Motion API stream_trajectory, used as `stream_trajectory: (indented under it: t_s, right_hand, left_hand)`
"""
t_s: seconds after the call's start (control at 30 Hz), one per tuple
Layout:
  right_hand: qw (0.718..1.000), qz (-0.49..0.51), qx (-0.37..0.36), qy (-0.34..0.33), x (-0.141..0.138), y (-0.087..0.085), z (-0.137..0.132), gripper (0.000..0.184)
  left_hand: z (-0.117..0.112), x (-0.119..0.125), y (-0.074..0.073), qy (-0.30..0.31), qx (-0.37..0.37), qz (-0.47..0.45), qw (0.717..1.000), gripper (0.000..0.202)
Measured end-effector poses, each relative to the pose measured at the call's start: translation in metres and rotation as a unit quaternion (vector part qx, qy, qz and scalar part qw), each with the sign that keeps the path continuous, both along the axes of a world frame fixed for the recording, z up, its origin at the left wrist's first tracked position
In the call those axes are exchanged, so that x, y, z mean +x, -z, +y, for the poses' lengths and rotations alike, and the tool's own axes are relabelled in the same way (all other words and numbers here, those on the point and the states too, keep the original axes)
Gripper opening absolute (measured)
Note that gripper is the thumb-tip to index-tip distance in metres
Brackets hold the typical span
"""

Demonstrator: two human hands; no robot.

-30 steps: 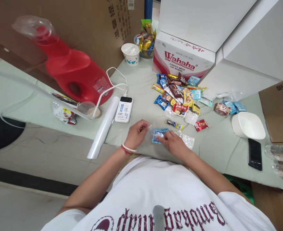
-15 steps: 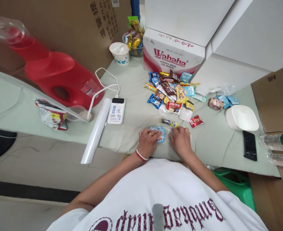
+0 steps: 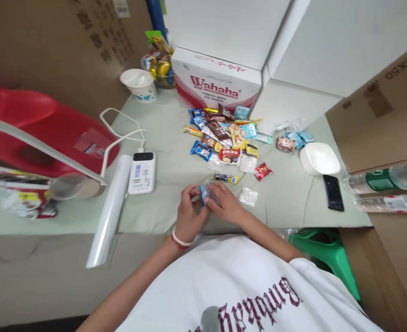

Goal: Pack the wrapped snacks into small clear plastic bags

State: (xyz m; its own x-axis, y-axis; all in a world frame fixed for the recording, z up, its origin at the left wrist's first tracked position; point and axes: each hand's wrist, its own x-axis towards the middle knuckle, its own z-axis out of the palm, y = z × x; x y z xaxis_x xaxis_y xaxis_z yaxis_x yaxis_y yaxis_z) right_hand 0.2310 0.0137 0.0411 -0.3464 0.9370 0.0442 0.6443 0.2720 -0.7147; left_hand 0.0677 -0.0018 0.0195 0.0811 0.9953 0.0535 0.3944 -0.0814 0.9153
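Observation:
Close to the table's near edge, my left hand point(image 3: 190, 213) is closed, pinching a small blue packet point(image 3: 202, 193) between thumb and fingers. My right hand point(image 3: 227, 203) is closed over the packet's other side, where clear plastic shows; the fingers cover much of it, and its contents are hidden. A crumpled clear plastic bag point(image 3: 248, 197) lies to the right of my right hand. Just beyond the hands is a thin dark-and-yellow wrapped snack point(image 3: 225, 178). A red packet point(image 3: 263, 171) rests farther right. Behind these spreads a pile of wrapped snacks point(image 3: 222, 133).
A power bank point(image 3: 142, 173) with a white cable and a white roll point(image 3: 109, 210) lie left, near a large red jug point(image 3: 47, 124). Right are a white bowl point(image 3: 320, 159), a phone point(image 3: 333, 192) and plastic bottles point(image 3: 386, 180). A Wahaha box point(image 3: 217, 83) stands behind.
Both hands have come together and lifted the blue packet from the tabletop. The clear plastic bag by my right hand is now uncovered. The camera view has shifted to the right.

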Motion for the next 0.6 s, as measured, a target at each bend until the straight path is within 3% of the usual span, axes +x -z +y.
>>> stream_trajectory:
  t_s: [0.07, 0.17, 0.3, 0.37, 0.43, 0.53, 0.57, 0.6]
  right_hand:
    - [0.998, 0.055, 0.010, 0.019, 0.014, 0.001, -0.007, 0.044]
    - [0.992, 0.094, -0.010, 0.084, 0.036, 0.004, -0.017, 0.037]
    - [0.964, 0.152, -0.072, 0.208, 0.094, 0.010, -0.023, 0.032]
    - [0.936, 0.172, -0.055, 0.301, 0.150, 0.006, -0.018, 0.031]
    - [0.887, 0.146, 0.023, 0.438, 0.223, -0.007, -0.007, 0.035]
    - [0.802, -0.013, 0.142, 0.580, 0.336, -0.034, 0.021, 0.042]
    - [0.778, -0.078, 0.147, 0.606, 0.366, -0.041, 0.031, 0.043]
    - [0.775, -0.137, 0.127, 0.604, 0.390, -0.046, 0.041, 0.044]
  left_hand:
    - [-0.005, -0.002, -0.007, 0.067, 0.014, -0.071, 0.995, 0.065]
    - [-0.007, -0.001, -0.017, 0.162, 0.005, -0.128, 0.978, 0.069]
    - [-0.004, -0.001, -0.020, 0.213, -0.035, -0.128, 0.968, 0.067]
    - [-0.003, -0.009, -0.014, 0.190, -0.056, -0.120, 0.973, 0.061]
    - [-0.003, -0.020, -0.004, 0.140, -0.079, -0.108, 0.981, 0.054]
    - [-0.006, -0.039, 0.011, 0.052, -0.108, -0.082, 0.989, 0.049]
    - [-0.008, -0.044, 0.015, 0.027, -0.114, -0.075, 0.990, 0.050]
    - [-0.010, -0.048, 0.019, 0.009, -0.119, -0.067, 0.991, 0.051]
